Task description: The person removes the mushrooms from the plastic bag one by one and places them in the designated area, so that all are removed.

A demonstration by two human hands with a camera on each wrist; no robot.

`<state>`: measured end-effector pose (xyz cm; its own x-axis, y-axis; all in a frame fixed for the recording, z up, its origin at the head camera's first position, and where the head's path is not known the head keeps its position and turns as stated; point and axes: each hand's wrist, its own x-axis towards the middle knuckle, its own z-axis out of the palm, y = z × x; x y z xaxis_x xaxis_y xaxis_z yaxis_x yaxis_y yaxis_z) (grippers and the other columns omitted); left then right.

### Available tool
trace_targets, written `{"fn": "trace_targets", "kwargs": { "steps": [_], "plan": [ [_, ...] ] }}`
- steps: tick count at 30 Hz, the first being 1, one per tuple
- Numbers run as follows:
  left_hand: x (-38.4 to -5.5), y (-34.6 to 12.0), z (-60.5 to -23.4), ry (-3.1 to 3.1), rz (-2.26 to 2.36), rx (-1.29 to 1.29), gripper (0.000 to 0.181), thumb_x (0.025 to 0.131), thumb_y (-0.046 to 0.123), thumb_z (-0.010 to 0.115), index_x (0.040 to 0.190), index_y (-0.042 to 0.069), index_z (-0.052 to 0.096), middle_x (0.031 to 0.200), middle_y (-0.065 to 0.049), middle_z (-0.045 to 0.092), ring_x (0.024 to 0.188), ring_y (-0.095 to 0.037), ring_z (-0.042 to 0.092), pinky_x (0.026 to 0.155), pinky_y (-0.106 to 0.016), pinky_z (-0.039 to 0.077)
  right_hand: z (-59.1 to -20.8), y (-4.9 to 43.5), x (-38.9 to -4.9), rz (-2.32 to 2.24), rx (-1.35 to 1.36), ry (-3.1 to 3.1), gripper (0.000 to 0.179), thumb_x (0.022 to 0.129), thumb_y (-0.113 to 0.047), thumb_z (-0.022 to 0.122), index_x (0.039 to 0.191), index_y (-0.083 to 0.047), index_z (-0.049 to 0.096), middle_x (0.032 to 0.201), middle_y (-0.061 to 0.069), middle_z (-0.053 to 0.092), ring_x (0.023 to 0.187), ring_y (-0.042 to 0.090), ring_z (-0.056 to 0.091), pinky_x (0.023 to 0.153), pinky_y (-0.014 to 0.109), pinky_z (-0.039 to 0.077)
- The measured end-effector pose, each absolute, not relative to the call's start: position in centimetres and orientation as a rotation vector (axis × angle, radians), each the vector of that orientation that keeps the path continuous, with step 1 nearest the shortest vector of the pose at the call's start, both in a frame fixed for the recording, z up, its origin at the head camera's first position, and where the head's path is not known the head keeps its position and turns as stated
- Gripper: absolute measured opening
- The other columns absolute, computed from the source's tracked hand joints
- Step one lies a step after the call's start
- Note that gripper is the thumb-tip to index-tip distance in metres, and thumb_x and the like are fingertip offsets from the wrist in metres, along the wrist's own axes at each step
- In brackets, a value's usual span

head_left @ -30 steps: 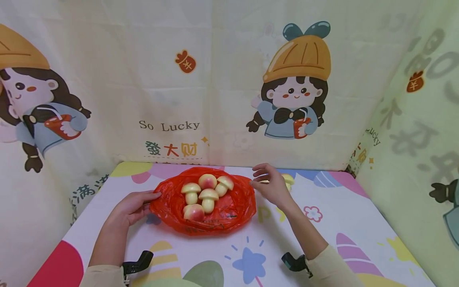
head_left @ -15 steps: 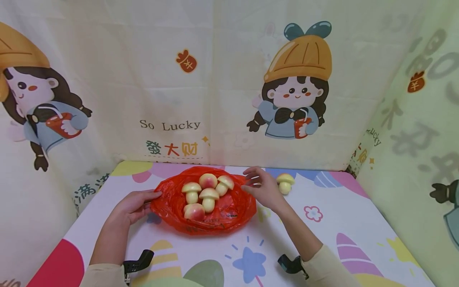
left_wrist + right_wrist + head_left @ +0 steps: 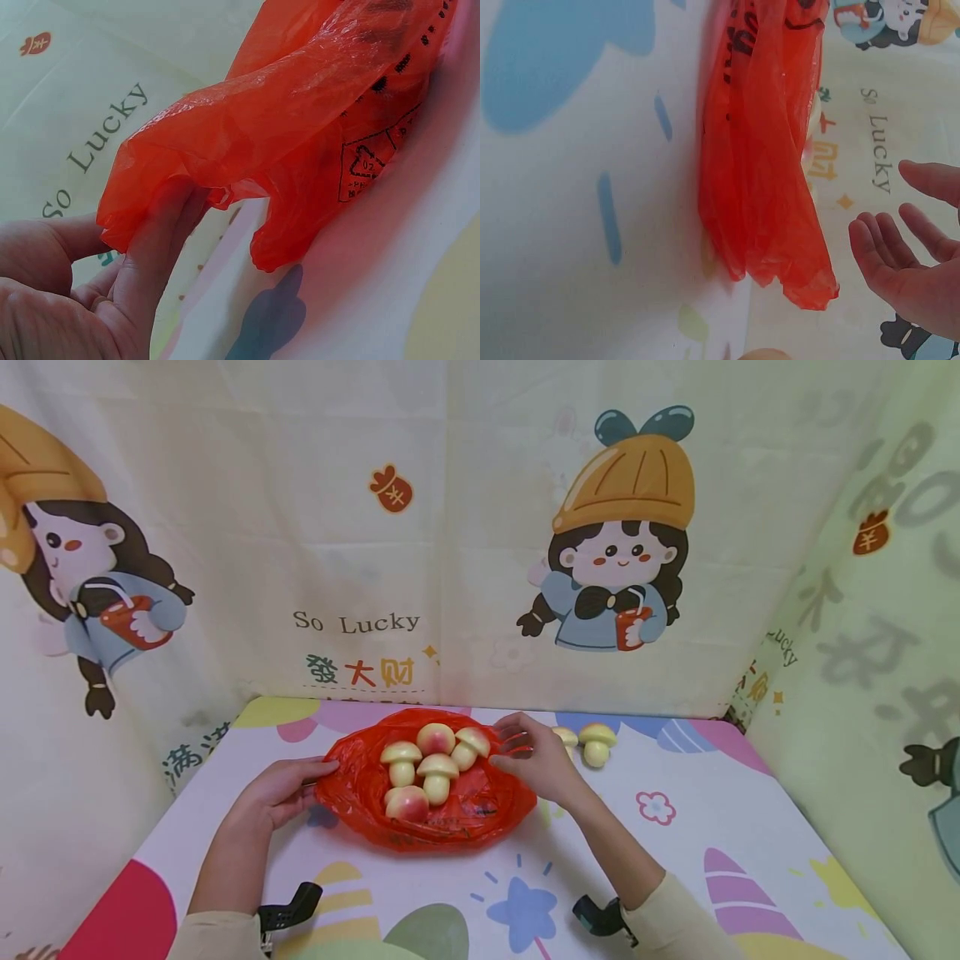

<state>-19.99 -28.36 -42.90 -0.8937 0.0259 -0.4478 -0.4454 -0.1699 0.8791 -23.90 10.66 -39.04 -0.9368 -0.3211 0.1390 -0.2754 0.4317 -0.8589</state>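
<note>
A red plastic bag (image 3: 480,827) lies spread on the table with its mouth facing up. Several toy mushrooms (image 3: 437,767), cream with some pink-tinged caps, lie inside it. At the bag's left edge my left hand (image 3: 281,789) pinches the plastic; in the left wrist view its fingers (image 3: 161,240) reach under the fold with the thumb opposite. My right hand (image 3: 542,760) hovers over the bag's right rim, fingers spread and holding nothing. The right wrist view has that hand (image 3: 911,259) apart from the red plastic.
Two more mushrooms stand on the table right of my right hand: one in full view (image 3: 597,745), the other (image 3: 566,739) partly hidden behind the hand. A printed cloth backdrop (image 3: 480,568) rises at the table's rear edge and along both sides.
My right hand has moved left, from beside the bag's right edge to over its rim, uncovering the mushrooms behind it. The left hand keeps its hold on the bag.
</note>
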Motion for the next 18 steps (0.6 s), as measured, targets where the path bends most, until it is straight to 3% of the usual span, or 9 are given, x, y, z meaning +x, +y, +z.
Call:
{"fn": "trace_targets", "kwargs": {
  "steps": [8,14,18],
  "plan": [
    [-20.0,-28.4,-42.9,1.786,2.136,-0.472,0.072,0.102,0.022,0.068,0.161,0.0,0.033,0.099,0.003,0.076,0.09,-0.015,0.077,0.085,-0.03,0.064,-39.5,9.5,-23.6,-1.547,-0.676,2.562,0.041,0.09,-0.007,0.079,0.129,-0.008,0.065,0.122,0.018,0.069,0.11,0.036,0.069,0.096,0.044,0.061],
    [-20.0,-28.4,-42.9,1.796,2.129,-0.467,0.072,0.102,0.023,0.068,0.161,-0.001,0.033,0.099,0.003,0.076,0.09,-0.015,0.077,0.085,-0.029,0.064,-39.8,8.6,-23.2,-1.464,-0.733,2.56,0.037,0.089,-0.01,0.081,0.123,-0.013,0.067,0.121,0.015,0.07,0.109,0.032,0.071,0.092,0.039,0.063],
    [-20.0,-28.4,-42.9,1.789,2.135,-0.469,0.072,0.102,0.022,0.068,0.161,-0.001,0.033,0.099,0.003,0.076,0.09,-0.015,0.077,0.085,-0.03,0.064,-39.9,8.0,-23.0,-1.462,-0.778,2.508,0.035,0.09,-0.009,0.08,0.123,-0.012,0.067,0.122,0.016,0.07,0.112,0.035,0.07,0.096,0.046,0.062]
  ]
}}
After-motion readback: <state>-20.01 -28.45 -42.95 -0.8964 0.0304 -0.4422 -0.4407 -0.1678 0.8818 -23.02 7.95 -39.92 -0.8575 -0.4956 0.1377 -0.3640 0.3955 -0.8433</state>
